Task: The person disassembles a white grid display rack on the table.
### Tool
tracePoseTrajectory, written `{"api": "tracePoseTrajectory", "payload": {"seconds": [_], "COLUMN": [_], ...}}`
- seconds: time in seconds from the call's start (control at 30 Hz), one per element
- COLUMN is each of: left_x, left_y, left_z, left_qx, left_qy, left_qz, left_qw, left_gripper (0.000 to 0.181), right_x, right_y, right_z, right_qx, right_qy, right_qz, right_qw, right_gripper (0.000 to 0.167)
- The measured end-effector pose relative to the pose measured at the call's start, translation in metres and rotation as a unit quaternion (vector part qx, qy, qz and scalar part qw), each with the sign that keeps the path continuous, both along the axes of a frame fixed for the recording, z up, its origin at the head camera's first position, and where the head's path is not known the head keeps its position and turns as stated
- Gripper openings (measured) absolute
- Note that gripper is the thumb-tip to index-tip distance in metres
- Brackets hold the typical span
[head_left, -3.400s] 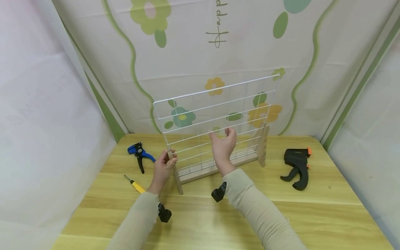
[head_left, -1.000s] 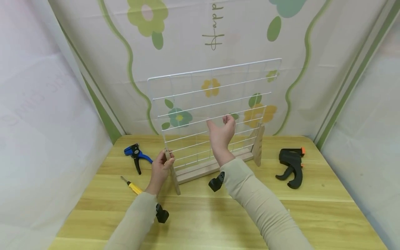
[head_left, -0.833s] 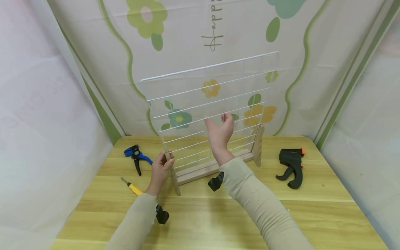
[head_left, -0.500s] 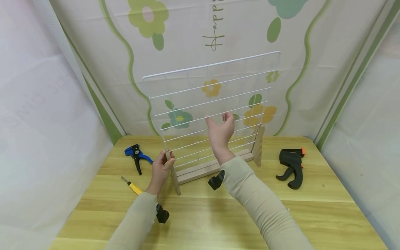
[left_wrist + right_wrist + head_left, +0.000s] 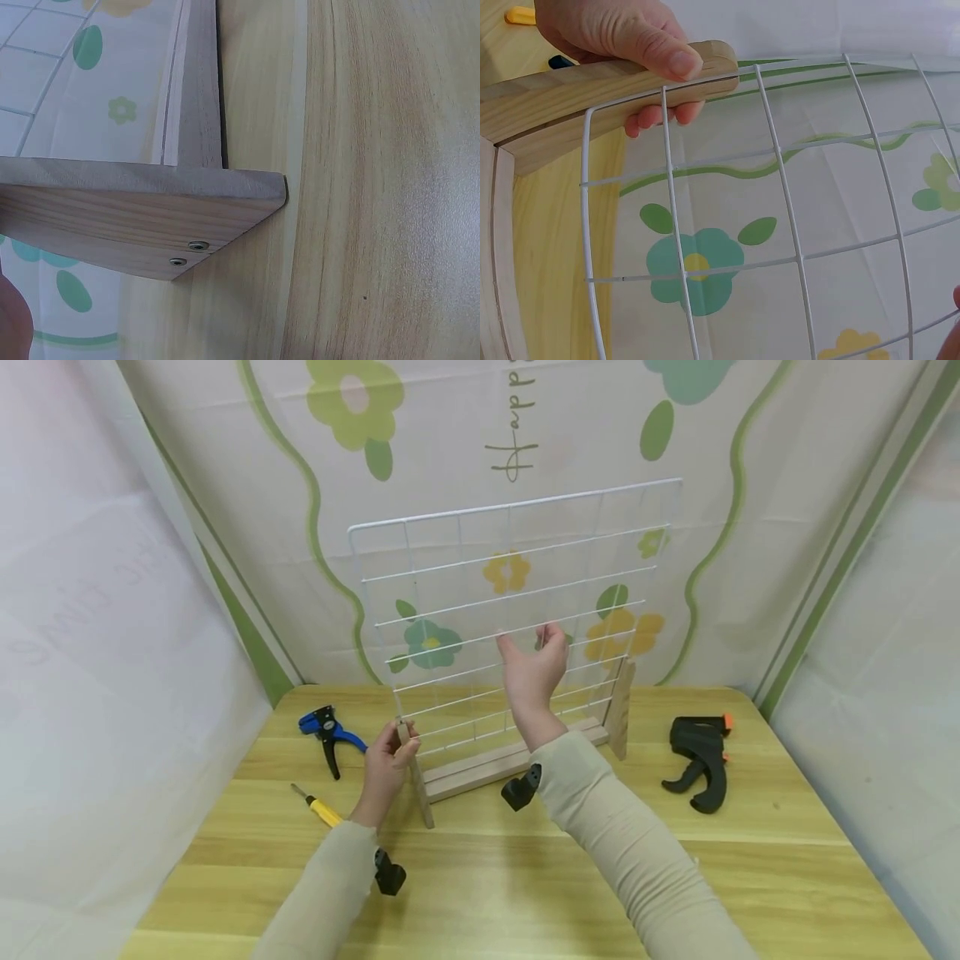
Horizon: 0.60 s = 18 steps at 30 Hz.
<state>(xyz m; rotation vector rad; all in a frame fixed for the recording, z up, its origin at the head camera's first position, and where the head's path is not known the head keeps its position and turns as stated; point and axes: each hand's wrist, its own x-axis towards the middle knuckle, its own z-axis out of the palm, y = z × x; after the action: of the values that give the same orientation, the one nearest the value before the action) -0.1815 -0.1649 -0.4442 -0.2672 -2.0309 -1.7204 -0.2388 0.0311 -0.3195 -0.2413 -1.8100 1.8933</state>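
Observation:
A white wire grid [image 5: 480, 510] stands between the two uprights of a wooden stand [image 5: 480, 777], leaning slightly. My left hand [image 5: 386, 768] grips the top of the left wooden upright [image 5: 420, 793], thumb on the near face, fingertips curled behind in the right wrist view. There the grid's side edge runs in the upright's groove, its lower wire apart from the base [image 5: 504, 247]. My right hand [image 5: 535, 681] holds the middle of the grid, thumb on one side and fingers hooked through. Two screw heads [image 5: 199, 245] show on the upright's outer face in the left wrist view.
Blue and black wire strippers [image 5: 327, 735] lie left of the stand, with a yellow-handled screwdriver [image 5: 324, 812] nearer, partly behind my left sleeve. A black clamp [image 5: 693, 742] with orange pads lies at the right. Flower-printed cloth [image 5: 450, 443] hangs behind the wooden table [image 5: 487, 885].
The grid has risen with my right hand, its lower edge lifting away from the base. It has also tilted slightly side to side. My left hand keeps its grip on the upright.

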Motion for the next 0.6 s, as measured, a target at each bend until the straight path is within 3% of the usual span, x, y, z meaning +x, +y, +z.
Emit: {"api": "tracePoseTrajectory", "payload": {"seconds": [0.6], "left_x": [-0.0001], "left_y": [-0.0006], "left_z": [-0.0005], "left_qx": [0.01], "left_qy": [-0.014], "left_qz": [0.0], "left_qw": [0.9999], "left_gripper": [0.025], "right_x": [-0.0001], "right_y": [-0.0003], "right_z": [0.0061], "right_qx": [0.007], "right_qy": [0.005], "right_qz": [-0.005], "right_qw": [1.0], "right_gripper": [0.058]}}
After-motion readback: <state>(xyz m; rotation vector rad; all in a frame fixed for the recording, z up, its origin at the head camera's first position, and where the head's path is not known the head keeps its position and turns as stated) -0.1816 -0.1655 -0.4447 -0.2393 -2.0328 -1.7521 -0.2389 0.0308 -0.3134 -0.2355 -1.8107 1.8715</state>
